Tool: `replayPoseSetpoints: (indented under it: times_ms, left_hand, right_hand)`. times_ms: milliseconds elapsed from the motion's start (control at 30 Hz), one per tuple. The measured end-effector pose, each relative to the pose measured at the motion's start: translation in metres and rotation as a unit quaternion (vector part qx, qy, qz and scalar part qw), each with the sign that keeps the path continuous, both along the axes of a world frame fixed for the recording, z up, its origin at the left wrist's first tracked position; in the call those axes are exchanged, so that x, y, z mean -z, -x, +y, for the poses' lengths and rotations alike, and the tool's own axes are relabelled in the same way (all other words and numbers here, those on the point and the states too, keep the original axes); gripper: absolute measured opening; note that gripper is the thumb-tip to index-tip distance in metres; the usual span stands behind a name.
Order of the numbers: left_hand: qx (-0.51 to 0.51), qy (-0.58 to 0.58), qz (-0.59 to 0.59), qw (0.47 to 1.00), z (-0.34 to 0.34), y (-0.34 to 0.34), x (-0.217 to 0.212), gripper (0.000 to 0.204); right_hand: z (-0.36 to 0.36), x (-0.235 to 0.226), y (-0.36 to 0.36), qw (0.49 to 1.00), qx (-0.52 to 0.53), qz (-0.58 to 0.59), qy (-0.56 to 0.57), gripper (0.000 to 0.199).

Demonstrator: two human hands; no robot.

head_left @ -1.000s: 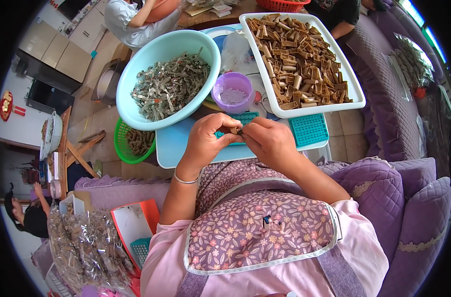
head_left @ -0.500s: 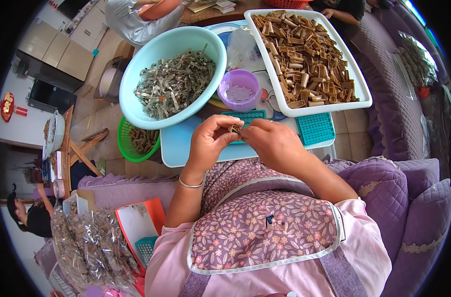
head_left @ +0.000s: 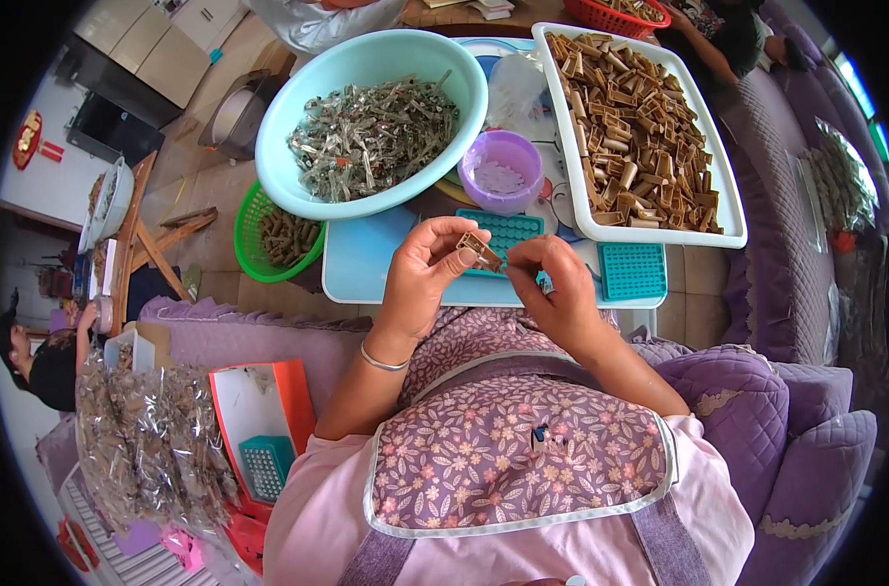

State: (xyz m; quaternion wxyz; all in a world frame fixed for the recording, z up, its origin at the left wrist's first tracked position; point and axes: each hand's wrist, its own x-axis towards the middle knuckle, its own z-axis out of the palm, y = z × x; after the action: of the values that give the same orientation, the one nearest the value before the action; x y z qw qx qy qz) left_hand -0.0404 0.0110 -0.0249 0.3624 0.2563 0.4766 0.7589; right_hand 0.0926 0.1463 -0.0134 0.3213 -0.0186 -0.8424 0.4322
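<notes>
My left hand point(head_left: 423, 276) pinches a small brown tube-shaped piece point(head_left: 480, 249) between thumb and fingers, just above the near edge of a light blue tray table point(head_left: 361, 269). My right hand point(head_left: 557, 288) touches the same piece's right end with its fingertips closed on something too small to make out. Behind the hands lie a small teal perforated block point(head_left: 508, 230) and a purple cup point(head_left: 504, 172). A large mint bowl point(head_left: 366, 122) of silvery scraps stands at the back left, and a white tray point(head_left: 649, 127) of brown tubes at the back right.
A second teal block point(head_left: 632, 271) lies on the table's right side. A green basket point(head_left: 273, 237) of brown pieces sits on the floor to the left. Clear bags of filled pieces point(head_left: 146, 439) and an orange box point(head_left: 264, 420) lie at my left on the purple sofa point(head_left: 757, 410). Other people sit at the far side and at the left.
Both hands stay together over the table's near edge, working the same brown piece. The view has shifted slightly, and the piece now shows more clearly between the fingers.
</notes>
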Motion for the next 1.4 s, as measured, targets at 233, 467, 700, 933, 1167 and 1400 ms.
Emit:
replayPoseSetpoints:
  times_ms: [233, 467, 700, 933, 1167, 1400]
  left_hand:
    - [-0.021, -0.016, -0.048, 0.999, 0.001, -0.007, 0.003, 0.025]
    - [-0.057, 0.004, -0.045, 0.997, -0.004, -0.014, 0.015, 0.024]
    - [-0.073, 0.006, -0.137, 0.988, -0.027, -0.010, 0.040, 0.024]
    - [-0.064, 0.026, -0.223, 0.972, -0.036, -0.005, 0.063, 0.027]
    - [-0.037, 0.055, -0.264, 0.962, -0.030, -0.015, 0.083, 0.017]
    - [-0.029, 0.042, -0.260, 0.964, -0.028, -0.014, 0.091, 0.018]
  right_hand:
    - [-0.001, 0.011, 0.001, 1.000, 0.020, 0.008, -0.009, 0.024]
    - [-0.007, 0.031, 0.003, 0.998, -0.005, -0.059, -0.037, 0.030]
    - [0.006, 0.033, 0.005, 0.988, -0.095, -0.048, 0.109, 0.022]
    - [0.024, 0.054, 0.023, 0.988, 0.081, -0.116, -0.064, 0.015]
    - [0.010, 0.061, 0.044, 0.979, 0.026, -0.138, -0.146, 0.016]
    - [0.016, 0.063, 0.056, 0.958, -0.031, -0.202, -0.200, 0.018]
